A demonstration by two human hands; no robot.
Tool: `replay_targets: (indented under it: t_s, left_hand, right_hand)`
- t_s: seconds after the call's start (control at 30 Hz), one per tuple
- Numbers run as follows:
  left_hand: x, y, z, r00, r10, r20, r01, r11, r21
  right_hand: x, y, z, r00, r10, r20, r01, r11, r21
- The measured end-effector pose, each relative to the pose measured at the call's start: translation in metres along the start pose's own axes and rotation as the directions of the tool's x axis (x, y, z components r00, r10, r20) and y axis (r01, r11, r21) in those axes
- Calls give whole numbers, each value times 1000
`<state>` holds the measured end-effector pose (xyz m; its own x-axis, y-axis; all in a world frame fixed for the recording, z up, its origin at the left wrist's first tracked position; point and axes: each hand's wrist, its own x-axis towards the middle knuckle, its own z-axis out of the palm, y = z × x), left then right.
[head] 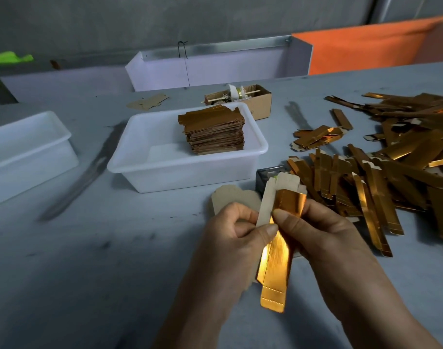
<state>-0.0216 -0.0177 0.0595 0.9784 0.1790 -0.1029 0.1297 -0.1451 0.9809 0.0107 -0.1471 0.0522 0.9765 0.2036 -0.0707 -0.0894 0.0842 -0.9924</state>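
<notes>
Both hands held the gold carton blank (275,250) above the worktop (102,260), left hand (236,238) and right hand (321,235) pinching its upper half; creasing along the scored lines would have kept folds square.

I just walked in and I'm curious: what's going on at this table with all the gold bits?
A person is working a gold card blank with both hands. The left hand and right hand pinch it near its upper end, above the grey table. A stack of flat blanks sits in a white tub. A loose pile of narrow gold pieces lies on the right.
</notes>
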Motion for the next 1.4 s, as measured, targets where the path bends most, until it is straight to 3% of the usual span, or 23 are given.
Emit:
replay_targets:
  t_s: [0.23, 0.33, 0.4, 0.5, 0.63, 0.73, 0.8, 0.87, 0.93, 0.97, 1.0, 1.1, 1.23, 1.3, 1.4]
  left_hand:
    - [-3, -8, 9, 963, 83, -255, -74, 996, 47]
    - [-7, -11, 17, 895, 239, -377, -165, 962, 218]
    - [-10, -9, 20, 812, 475, -340, -236, 800, 552]
    - [-15, -12, 32, 700, 696, -160, -178, 388, 904]
    - [-23, -13, 42, 758, 639, -133, -48, 258, 965]
    - [-23, -13, 47, 783, 617, -71, -89, 224, 970]
    - [-18, -10, 43, 790, 607, -85, -159, 338, 928]
    - [-11, 2, 31, 845, 498, -197, -206, 641, 739]
    - [-3, 10, 20, 939, 204, -277, -111, 942, 317]
    - [1, 12, 13, 972, 47, -230, -25, 995, 97]
    - [7, 13, 8, 982, -52, -181, 49, 998, -25]
    - [20, 16, -1, 971, -225, -81, 209, 963, -168]
    - [23, 14, 2, 963, -260, 70, 269, 931, -248]
    - [24, 10, 2, 976, -216, 18, 214, 949, -229]
    - [22, 1, -2, 975, -187, -123, 158, 965, -211]
  right_hand:
    - [1, -2, 0, 997, 60, 46, -64, 994, 88]
    - [2, -3, 0, 997, 66, 34, -69, 993, 94]
    - [3, -3, 2, 998, 68, 17, -69, 994, 84]
    - [4, -3, 5, 997, 71, 2, -71, 996, 58]
    - [2, -6, 8, 997, 71, -7, -71, 997, 13]
    - [5, -9, 7, 998, 56, -9, -57, 998, -16]
    - [11, -10, 4, 998, 62, -32, -64, 995, -73]
    - [18, -14, 0, 997, 72, -11, -72, 995, -63]
    - [24, -21, -3, 996, 72, 44, -71, 997, -23]
    - [27, -24, -4, 995, 73, 68, -73, 997, -13]
    - [30, -26, -4, 993, 69, 91, -69, 998, -3]
    - [36, -26, -4, 994, 71, 85, -74, 997, 37]
    - [44, -27, -1, 994, 105, 10, -104, 993, -50]
    - [45, -31, -4, 996, 88, -8, -88, 985, -149]
    - [40, -37, -20, 992, -106, -68, 77, 936, -344]
